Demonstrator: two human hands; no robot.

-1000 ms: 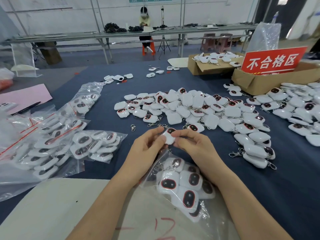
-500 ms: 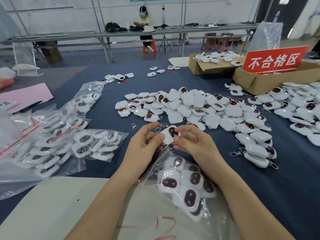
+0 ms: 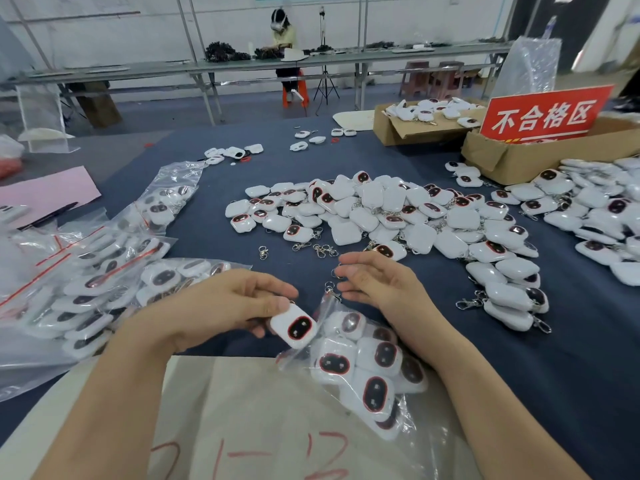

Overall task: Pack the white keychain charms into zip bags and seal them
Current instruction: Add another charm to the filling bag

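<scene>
Pinching a white keychain charm (image 3: 293, 329) in the left hand (image 3: 221, 306), beside the mouth of a part-filled zip bag (image 3: 322, 313); right hand (image 3: 377, 282) apart, fingers loose, gripping nothing. Across navy cloth (image 3: 519, 375): loose charm heap (image 3: 381, 209), filled bags (image 3: 104, 289) left, cardboard boxes (image 3: 540, 154) and red sign (image 3: 543, 114) right. Workbench (image 3: 242, 65) behind.

A factory packing workshop: heaps of identical white charms (image 3: 381, 216) cover a blue-clothed table (image 3: 519, 375), filled zip bags (image 3: 104, 289) pile at left, a red sign (image 3: 543, 116) tops cardboard boxes (image 3: 512, 161) upper right, and a worker (image 3: 285, 36) sits at long benches (image 3: 138, 69) along the top.
</scene>
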